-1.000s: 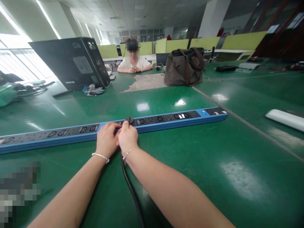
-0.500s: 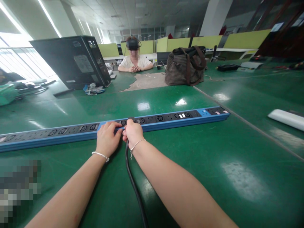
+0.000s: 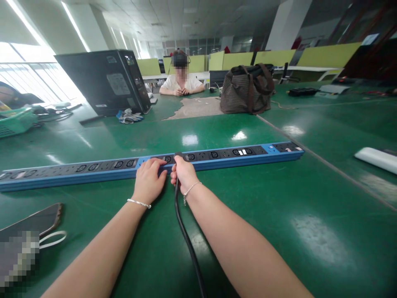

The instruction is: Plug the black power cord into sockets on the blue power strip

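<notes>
A long blue power strip (image 3: 223, 159) with black socket panels lies crosswise on the green table. My left hand (image 3: 149, 177) grips it near its middle, fingers over the top and thumb at the front side. Just to the right, my right hand (image 3: 185, 173) is closed round a black plug (image 3: 178, 155) at the strip's sockets. Most of the plug is hidden by the fingers, so how far it sits in a socket cannot be seen. From under this hand a thick black cable (image 3: 187, 236) runs down toward me.
Behind the strip stand a black computer case (image 3: 105, 85), gloves (image 3: 129, 116) and a brown bag (image 3: 245, 91). A person in a headset sits across the table (image 3: 217, 219). A phone (image 3: 34, 219) lies at lower left, a green basket (image 3: 17, 123) at far left, a white object (image 3: 376, 159) at right.
The view has shifted slightly, moving the scene a little to the right and bringing the phone into clearer sight. Both hands keep their places on the strip and plug.
</notes>
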Tool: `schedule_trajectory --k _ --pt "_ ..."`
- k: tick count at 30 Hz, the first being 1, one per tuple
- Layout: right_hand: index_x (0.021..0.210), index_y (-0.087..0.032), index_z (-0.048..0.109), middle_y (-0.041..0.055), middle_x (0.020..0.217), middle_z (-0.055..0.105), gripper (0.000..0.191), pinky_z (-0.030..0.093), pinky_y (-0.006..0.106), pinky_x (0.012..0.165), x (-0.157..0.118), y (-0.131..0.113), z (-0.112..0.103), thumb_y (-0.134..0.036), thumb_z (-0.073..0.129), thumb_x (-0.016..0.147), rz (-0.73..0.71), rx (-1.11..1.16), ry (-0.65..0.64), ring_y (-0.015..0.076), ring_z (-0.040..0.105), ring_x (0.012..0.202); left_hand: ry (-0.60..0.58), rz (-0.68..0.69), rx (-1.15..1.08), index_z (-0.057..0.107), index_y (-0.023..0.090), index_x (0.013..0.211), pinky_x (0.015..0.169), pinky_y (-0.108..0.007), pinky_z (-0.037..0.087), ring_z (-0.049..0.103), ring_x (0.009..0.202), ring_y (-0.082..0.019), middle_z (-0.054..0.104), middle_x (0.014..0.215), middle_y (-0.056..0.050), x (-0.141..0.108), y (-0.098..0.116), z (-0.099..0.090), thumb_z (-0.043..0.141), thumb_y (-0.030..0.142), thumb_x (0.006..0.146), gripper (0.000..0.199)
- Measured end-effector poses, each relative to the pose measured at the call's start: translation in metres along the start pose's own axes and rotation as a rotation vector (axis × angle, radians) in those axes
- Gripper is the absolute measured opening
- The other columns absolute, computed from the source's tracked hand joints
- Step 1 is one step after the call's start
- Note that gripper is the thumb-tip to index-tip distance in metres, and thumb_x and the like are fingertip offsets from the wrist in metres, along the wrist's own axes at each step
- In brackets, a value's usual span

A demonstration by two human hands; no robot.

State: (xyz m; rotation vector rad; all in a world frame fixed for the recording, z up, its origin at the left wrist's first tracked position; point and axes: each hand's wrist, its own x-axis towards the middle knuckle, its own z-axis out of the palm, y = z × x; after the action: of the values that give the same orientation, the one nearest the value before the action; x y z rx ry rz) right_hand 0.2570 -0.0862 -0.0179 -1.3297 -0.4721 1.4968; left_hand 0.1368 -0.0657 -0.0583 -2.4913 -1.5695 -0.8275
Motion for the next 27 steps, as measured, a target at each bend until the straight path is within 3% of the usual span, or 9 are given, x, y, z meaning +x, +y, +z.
schedule_trajectory --k 8,20,27 --pt "0.053 -0.020 0.039 -0.0071 0.026 0.032 0.037 0.022 0.017 0.026 -0.001 -0.002 0.004 -0.035 0.039 0.088 0.024 0.042 0.024 0.0077 0.031 0.022 0.008 -0.019 0.036 0.059 0.019 0.102 0.087 -0.041 0.042 0.053 0.100 -0.026 0.061 0.106 -0.008 0.001 0.003 0.001 0.048 0.029 0.079 0.026" --pt "0.052 -0.019 0.041 -0.0063 0.027 0.036 0.039 0.027 0.018 0.027 0.005 0.006 -0.002 -0.038 0.042 0.086 -0.037 0.034 0.026 0.0077 0.032 0.021 0.001 -0.024 0.034 0.059 0.019 0.104 0.089 -0.041 0.041 0.052 0.102 -0.026 0.060 0.108 -0.008 -0.001 0.005 0.000 0.049 0.027 0.079 0.028" --pt "0.051 -0.019 0.042 -0.0054 0.026 0.037 0.041 0.026 0.019 0.027 0.007 0.012 0.000 -0.036 0.041 0.088 -0.115 0.047 0.027 0.0093 0.036 0.022 0.002 -0.011 0.028 0.064 0.029 0.106 0.089 -0.043 0.040 0.051 0.100 -0.025 0.058 0.106 -0.005 0.000 0.010 -0.003 0.050 0.029 0.081 0.030"
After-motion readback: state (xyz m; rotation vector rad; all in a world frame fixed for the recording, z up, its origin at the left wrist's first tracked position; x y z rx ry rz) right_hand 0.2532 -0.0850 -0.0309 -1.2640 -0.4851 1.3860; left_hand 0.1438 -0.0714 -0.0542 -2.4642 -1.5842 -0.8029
